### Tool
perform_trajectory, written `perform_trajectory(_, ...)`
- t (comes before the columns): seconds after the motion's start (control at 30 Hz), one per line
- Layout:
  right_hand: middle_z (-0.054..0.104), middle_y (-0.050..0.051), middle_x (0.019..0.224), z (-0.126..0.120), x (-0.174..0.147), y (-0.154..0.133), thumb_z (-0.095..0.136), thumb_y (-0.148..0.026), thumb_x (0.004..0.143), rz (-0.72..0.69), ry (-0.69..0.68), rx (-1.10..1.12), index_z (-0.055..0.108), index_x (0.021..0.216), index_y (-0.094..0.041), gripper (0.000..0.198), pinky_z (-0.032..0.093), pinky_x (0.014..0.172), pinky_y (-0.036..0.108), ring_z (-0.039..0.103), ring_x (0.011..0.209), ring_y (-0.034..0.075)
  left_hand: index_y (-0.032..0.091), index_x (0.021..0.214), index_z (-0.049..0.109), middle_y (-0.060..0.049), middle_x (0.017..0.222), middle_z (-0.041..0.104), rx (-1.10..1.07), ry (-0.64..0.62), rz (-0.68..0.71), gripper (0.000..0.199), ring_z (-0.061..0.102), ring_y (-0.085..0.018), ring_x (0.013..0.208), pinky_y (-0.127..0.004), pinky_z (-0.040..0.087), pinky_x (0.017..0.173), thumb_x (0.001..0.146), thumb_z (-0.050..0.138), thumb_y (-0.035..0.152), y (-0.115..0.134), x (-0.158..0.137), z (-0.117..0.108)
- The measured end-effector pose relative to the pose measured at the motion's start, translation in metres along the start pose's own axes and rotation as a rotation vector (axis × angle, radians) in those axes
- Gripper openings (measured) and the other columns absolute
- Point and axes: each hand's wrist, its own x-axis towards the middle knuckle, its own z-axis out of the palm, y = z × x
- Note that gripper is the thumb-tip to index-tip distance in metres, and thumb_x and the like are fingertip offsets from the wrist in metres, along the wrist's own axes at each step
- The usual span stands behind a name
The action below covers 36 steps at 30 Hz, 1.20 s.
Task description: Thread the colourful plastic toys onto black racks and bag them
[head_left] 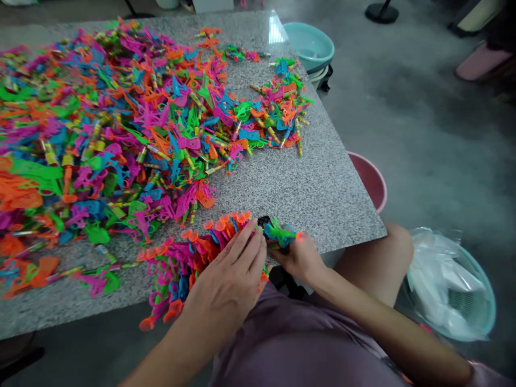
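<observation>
My left hand (231,271) lies with its fingers stretched out over a packed row of small plastic toys (181,258). The row is pink, blue, green and orange, with round orange ends, and lies along the near table edge. Beyond the left fingertips, my right hand (302,260) is closed around a few green and blue plastic toys (278,232). A small black piece (265,221) shows between the two hands. The left thumb and most of the right fingertips are hidden.
A large loose heap of bright plastic toys (133,118) covers much of the speckled stone table (322,199). Beside the table stand a blue-green basin (312,43) and a pink tub (371,180). A basket (487,301) with clear plastic bags (439,274) is at right.
</observation>
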Motion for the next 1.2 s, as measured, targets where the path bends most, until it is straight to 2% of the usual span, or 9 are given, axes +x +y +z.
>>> perform_trajectory(0.17, 0.067, 0.008, 0.088, 0.002, -0.004, -0.012, 0.056, -0.008, 0.08, -0.159, -0.163, -0.367, 0.055, 0.105, -0.017, 0.026, 0.045, 0.06, 0.028, 0.062, 0.069, 0.019, 0.011, 0.148, 0.035, -0.015, 0.152, 0.041, -0.023, -0.03, -0.05, 0.053, 0.027, -0.028, 0.146, -0.04, 0.04, 0.114, 0.097, 0.044, 0.023, 0.0, -0.002, -0.002)
perform_trajectory(0.3, 0.066, 0.01, 0.094, 0.012, -0.014, -0.011, 0.049, 0.0, 0.081, -0.193, -0.123, -0.418, 0.054, 0.1, -0.017, 0.026, 0.046, 0.064, 0.029, 0.064, 0.077, 0.02, 0.013, 0.139, 0.048, -0.01, 0.143, 0.052, -0.027, -0.019, -0.044, 0.044, 0.035, -0.027, 0.142, -0.04, 0.042, 0.112, 0.097, 0.041, 0.022, 0.0, -0.002, 0.001)
perform_trajectory(0.47, 0.067, 0.0, 0.084, -0.047, 0.044, -0.001, 0.075, -0.018, 0.075, -0.255, -0.249, -0.15, 0.056, 0.095, -0.021, 0.028, 0.044, 0.063, 0.022, 0.063, 0.071, 0.014, 0.017, 0.122, 0.063, -0.005, 0.132, 0.061, 0.021, 0.003, -0.038, 0.032, 0.044, -0.026, 0.136, -0.039, 0.042, 0.111, 0.096, 0.046, 0.026, -0.001, 0.001, 0.004)
perform_trajectory(0.57, 0.066, 0.008, 0.095, -0.108, 0.122, 0.003, 0.068, -0.04, 0.085, 0.049, 0.398, -0.385, 0.056, 0.1, -0.016, 0.03, 0.039, 0.068, 0.023, 0.059, 0.078, 0.014, 0.018, 0.122, 0.063, -0.005, 0.128, 0.064, 0.023, 0.035, -0.077, 0.032, 0.046, -0.024, 0.134, -0.037, 0.044, 0.108, 0.097, 0.045, 0.028, -0.001, 0.002, 0.004)
perform_trajectory(0.6, 0.064, 0.015, 0.105, -0.125, 0.146, 0.006, 0.062, -0.039, 0.089, 0.115, 0.468, -0.415, 0.056, 0.102, -0.013, 0.03, 0.037, 0.069, 0.024, 0.058, 0.085, 0.015, 0.017, 0.121, 0.063, -0.005, 0.127, 0.064, 0.022, 0.062, -0.083, 0.032, 0.046, -0.023, 0.134, -0.036, 0.043, 0.109, 0.098, 0.044, 0.028, -0.001, 0.002, 0.005)
perform_trajectory(0.7, 0.064, 0.011, 0.087, -0.157, 0.186, 0.017, 0.063, -0.033, 0.086, 0.203, 0.42, -0.446, 0.058, 0.085, -0.009, 0.024, 0.03, 0.063, 0.025, 0.055, 0.076, 0.011, 0.017, 0.121, 0.063, -0.005, 0.127, 0.065, -0.002, 0.103, -0.088, 0.034, 0.047, -0.022, 0.133, -0.035, 0.041, 0.11, 0.1, 0.04, 0.03, -0.001, 0.002, 0.005)
perform_trajectory(0.77, 0.057, 0.003, 0.066, -0.163, 0.18, 0.026, 0.066, -0.026, 0.082, 0.225, 0.327, -0.466, 0.055, 0.067, -0.013, 0.022, 0.026, 0.059, 0.026, 0.051, 0.065, 0.009, 0.017, 0.123, 0.062, -0.005, 0.129, 0.063, -0.029, 0.1, -0.089, 0.037, 0.045, -0.023, 0.134, -0.035, 0.041, 0.11, 0.101, 0.037, 0.034, -0.003, 0.001, 0.005)
perform_trajectory(0.97, 0.06, 0.002, 0.064, -0.142, 0.09, 0.042, 0.061, -0.019, 0.083, 0.185, 0.15, -0.438, 0.049, 0.069, -0.02, 0.018, 0.027, 0.054, 0.025, 0.052, 0.055, 0.012, 0.014, 0.122, 0.062, -0.008, 0.132, 0.061, -0.039, 0.089, -0.012, 0.037, 0.044, -0.026, 0.136, -0.039, 0.044, 0.108, 0.1, 0.039, 0.033, -0.012, -0.002, 0.002)
perform_trajectory(1.2, 0.059, -0.004, 0.061, -0.069, 0.061, 0.022, 0.06, -0.033, 0.084, 0.061, -0.194, 0.361, 0.044, 0.081, -0.022, 0.019, 0.047, 0.052, 0.025, 0.059, 0.05, 0.014, 0.012, 0.125, 0.059, -0.011, 0.134, 0.059, -0.051, -0.005, 0.015, 0.035, 0.041, -0.029, 0.139, -0.042, 0.049, 0.106, 0.098, 0.045, 0.029, -0.011, -0.006, -0.006)
